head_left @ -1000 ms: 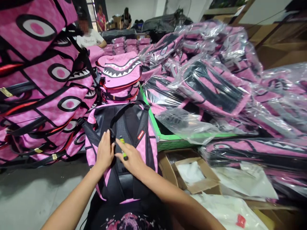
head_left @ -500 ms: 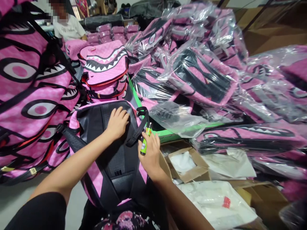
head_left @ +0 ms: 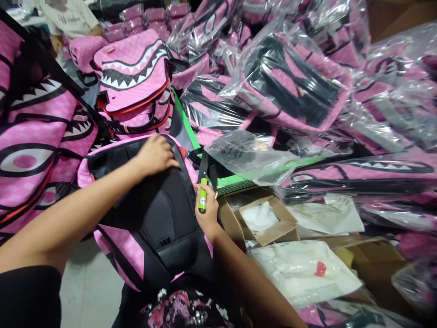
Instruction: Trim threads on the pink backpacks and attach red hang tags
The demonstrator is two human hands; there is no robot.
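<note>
A pink and black backpack (head_left: 153, 218) lies before me with its black padded back panel facing up. Across the upper part of that panel rests my left hand (head_left: 155, 157), open, its fingers slightly bent and blurred. My right hand (head_left: 207, 207) is closed around a slim green pen-like tool (head_left: 202, 195) with a black lower end, held upright at the bag's right edge. A black strap (head_left: 204, 164) rises just above this hand; whether the fingers also pinch it, I cannot tell.
Pink shark-mouth backpacks (head_left: 133, 73) are stacked ahead and on the left. Plastic-wrapped backpacks (head_left: 293, 86) heap up behind a green-edged surface (head_left: 235, 181). A cardboard box (head_left: 287, 223) and white plastic packets (head_left: 307, 269) lie at right. A person in a white shirt (head_left: 70, 18) is at far left.
My view has shifted, so the surroundings sit higher. My left hand has gone from lying flat to more bent fingers. The green tool is now more upright at the bag's edge, and the strap has moved.
</note>
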